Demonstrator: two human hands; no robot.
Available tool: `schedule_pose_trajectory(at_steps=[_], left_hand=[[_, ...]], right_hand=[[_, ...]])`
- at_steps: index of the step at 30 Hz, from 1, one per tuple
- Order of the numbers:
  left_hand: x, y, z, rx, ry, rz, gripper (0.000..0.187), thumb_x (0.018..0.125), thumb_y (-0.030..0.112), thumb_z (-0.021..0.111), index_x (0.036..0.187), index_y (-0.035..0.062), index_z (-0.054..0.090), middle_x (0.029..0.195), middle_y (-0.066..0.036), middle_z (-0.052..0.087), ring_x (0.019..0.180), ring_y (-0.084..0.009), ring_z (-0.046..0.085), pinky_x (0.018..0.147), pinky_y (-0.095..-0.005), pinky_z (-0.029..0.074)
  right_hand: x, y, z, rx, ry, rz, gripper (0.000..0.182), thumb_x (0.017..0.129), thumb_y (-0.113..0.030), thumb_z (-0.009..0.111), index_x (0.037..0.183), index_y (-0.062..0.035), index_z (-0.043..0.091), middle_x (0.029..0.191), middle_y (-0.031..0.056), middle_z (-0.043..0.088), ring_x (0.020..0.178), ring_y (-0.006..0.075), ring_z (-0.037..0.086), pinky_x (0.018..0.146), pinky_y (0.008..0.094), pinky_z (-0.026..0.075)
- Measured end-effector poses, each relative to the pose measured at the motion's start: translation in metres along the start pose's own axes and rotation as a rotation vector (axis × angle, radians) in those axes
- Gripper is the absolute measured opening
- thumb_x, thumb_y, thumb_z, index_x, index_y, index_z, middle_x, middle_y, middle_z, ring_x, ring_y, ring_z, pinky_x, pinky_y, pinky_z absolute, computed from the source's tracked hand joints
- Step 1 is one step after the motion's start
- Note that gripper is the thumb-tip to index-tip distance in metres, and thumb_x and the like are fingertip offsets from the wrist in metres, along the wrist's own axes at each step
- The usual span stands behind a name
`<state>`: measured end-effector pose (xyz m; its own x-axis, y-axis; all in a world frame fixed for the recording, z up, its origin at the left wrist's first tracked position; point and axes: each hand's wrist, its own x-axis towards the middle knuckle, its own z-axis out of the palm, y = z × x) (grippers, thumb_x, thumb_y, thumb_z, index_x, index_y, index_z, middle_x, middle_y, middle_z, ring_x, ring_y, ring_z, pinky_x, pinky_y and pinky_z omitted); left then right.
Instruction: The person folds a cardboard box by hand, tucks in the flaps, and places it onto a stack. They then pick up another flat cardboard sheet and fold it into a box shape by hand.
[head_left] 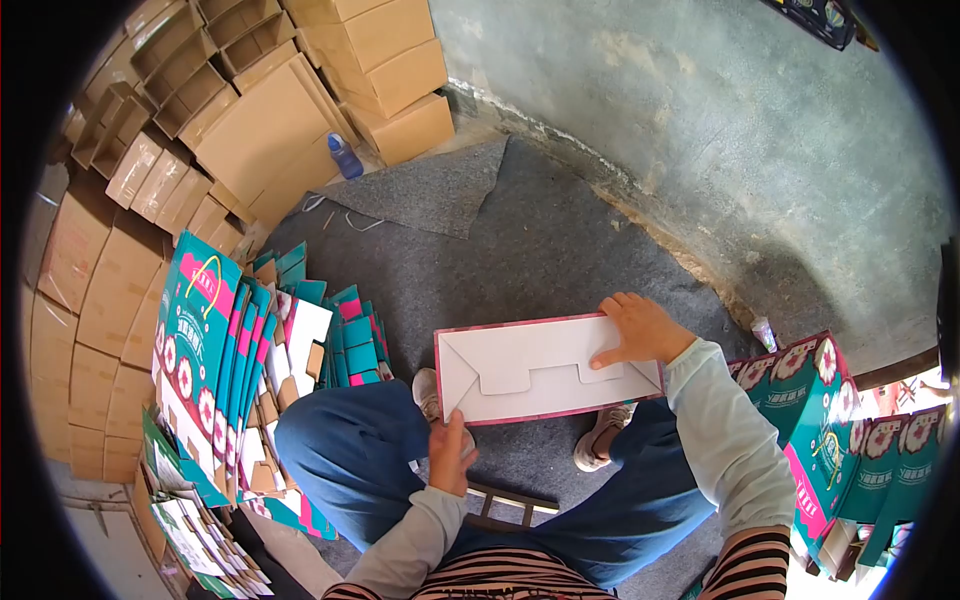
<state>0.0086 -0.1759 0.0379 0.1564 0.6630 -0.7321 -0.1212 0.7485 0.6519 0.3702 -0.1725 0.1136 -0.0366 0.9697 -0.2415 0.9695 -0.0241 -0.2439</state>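
On our left stand flat printed boxes. Our left hand pinches the near left corner of the white box. The box lies long from left to right over our knees. Our right hand presses flat on its right end.

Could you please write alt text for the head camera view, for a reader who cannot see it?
A seated person holds a white-bottomed folded box over their knees, left hand at its near corner, right hand pressing its far end. Flat printed teal cartons stand stacked on the left, finished teal boxes on the right, and plain brown cartons are piled by the wall.
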Motion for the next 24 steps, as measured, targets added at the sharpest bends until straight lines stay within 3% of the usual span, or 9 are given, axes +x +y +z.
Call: schedule_pose_trajectory(at_steps=[1, 4, 8, 11, 14, 17, 20, 23, 24], left_hand=[[-0.010, -0.003, 0.007, -0.046, 0.019, -0.090, 0.067, 0.083, 0.051, 0.067, 0.131, 0.0105, 0.043, 0.120, -0.010, 0.051, 0.116, -0.0226, 0.047, 0.092, -0.0402, 0.043], [-0.023, -0.017, 0.033, -0.115, -0.182, -0.188, 0.077, 0.083, 0.056, 0.065, 0.138, 0.0103, 0.036, 0.139, -0.007, 0.036, 0.124, -0.0282, 0.039, 0.099, -0.0445, 0.036], [-0.015, -0.015, 0.058, -0.090, -0.287, -0.130, 0.076, 0.083, 0.053, 0.066, 0.138, 0.0096, 0.036, 0.140, -0.007, 0.036, 0.127, -0.0276, 0.039, 0.101, -0.0454, 0.034], [-0.024, -0.012, 0.070, 0.065, -0.227, 0.017, 0.071, 0.086, 0.048, 0.064, 0.138, 0.0120, 0.032, 0.133, -0.006, 0.042, 0.120, -0.0212, 0.043, 0.095, -0.0412, 0.037], [-0.014, -0.012, 0.077, -0.036, -0.134, 0.381, 0.078, 0.082, 0.029, 0.073, 0.141, 0.0006, 0.029, 0.136, -0.013, 0.039, 0.124, -0.0247, 0.042, 0.101, -0.0407, 0.035], [0.003, 0.010, 0.077, 0.173, -0.109, 0.690, 0.084, 0.077, 0.020, 0.076, 0.141, -0.0039, 0.026, 0.132, -0.019, 0.043, 0.123, -0.0288, 0.044, 0.102, -0.0399, 0.035], [0.027, 0.041, 0.074, 0.524, -0.130, 0.898, 0.086, 0.074, 0.023, 0.076, 0.140, -0.0062, 0.027, 0.130, -0.024, 0.045, 0.123, -0.0351, 0.044, 0.103, -0.0422, 0.036], [0.040, 0.078, 0.083, 0.764, -0.245, 0.931, 0.088, 0.073, 0.029, 0.075, 0.139, -0.0070, 0.029, 0.131, -0.029, 0.043, 0.123, -0.0399, 0.043, 0.103, -0.0440, 0.036], [0.038, 0.093, 0.088, 0.832, -0.317, 0.899, 0.088, 0.074, 0.034, 0.074, 0.139, -0.0073, 0.030, 0.133, -0.028, 0.044, 0.124, -0.0386, 0.044, 0.103, -0.0424, 0.036]], right_hand=[[0.003, -0.002, -0.002, 0.018, -0.028, 0.008, 0.087, 0.060, -0.065, 0.073, 0.118, -0.0036, 0.054, 0.109, 0.0166, 0.056, 0.110, 0.0340, 0.053, 0.091, 0.0437, 0.043], [0.009, -0.011, -0.005, 0.073, -0.097, -0.010, 0.082, 0.062, -0.063, 0.072, 0.117, -0.0046, 0.055, 0.108, 0.0170, 0.060, 0.106, 0.0341, 0.057, 0.090, 0.0431, 0.045], [0.014, -0.024, -0.005, 0.103, -0.108, -0.098, 0.071, 0.069, -0.059, 0.068, 0.117, -0.0081, 0.057, 0.107, 0.0167, 0.063, 0.106, 0.0345, 0.057, 0.088, 0.0431, 0.045], [0.019, -0.033, -0.006, 0.193, -0.124, -0.166, 0.070, 0.069, -0.060, 0.068, 0.117, -0.0104, 0.058, 0.108, 0.0176, 0.062, 0.104, 0.0359, 0.058, 0.087, 0.0437, 0.045], [0.016, -0.046, -0.006, 0.335, -0.144, -0.154, 0.073, 0.070, -0.063, 0.066, 0.112, -0.0038, 0.058, 0.101, 0.0212, 0.063, 0.095, 0.0386, 0.061, 0.083, 0.0445, 0.047], [0.012, -0.061, -0.001, 0.302, -0.218, -0.022, 0.073, 0.072, -0.064, 0.065, 0.102, 0.0028, 0.058, 0.093, 0.0221, 0.064, 0.090, 0.0373, 0.063, 0.079, 0.0422, 0.049], [-0.003, -0.072, 0.009, 0.404, -0.043, 0.095, 0.071, 0.076, -0.063, 0.064, 0.092, 0.0057, 0.057, 0.079, 0.0198, 0.065, 0.074, 0.0339, 0.066, 0.068, 0.0398, 0.051], [-0.022, -0.082, 0.011, 0.748, -0.052, 0.275, 0.062, 0.081, -0.056, 0.065, 0.091, 0.0050, 0.058, 0.073, 0.0156, 0.065, 0.061, 0.0262, 0.066, 0.059, 0.0353, 0.051], [-0.028, -0.083, 0.011, 0.890, -0.085, 0.303, 0.052, 0.087, -0.048, 0.062, 0.090, 0.0038, 0.058, 0.072, 0.0123, 0.067, 0.055, 0.0179, 0.065, 0.054, 0.0282, 0.050]])
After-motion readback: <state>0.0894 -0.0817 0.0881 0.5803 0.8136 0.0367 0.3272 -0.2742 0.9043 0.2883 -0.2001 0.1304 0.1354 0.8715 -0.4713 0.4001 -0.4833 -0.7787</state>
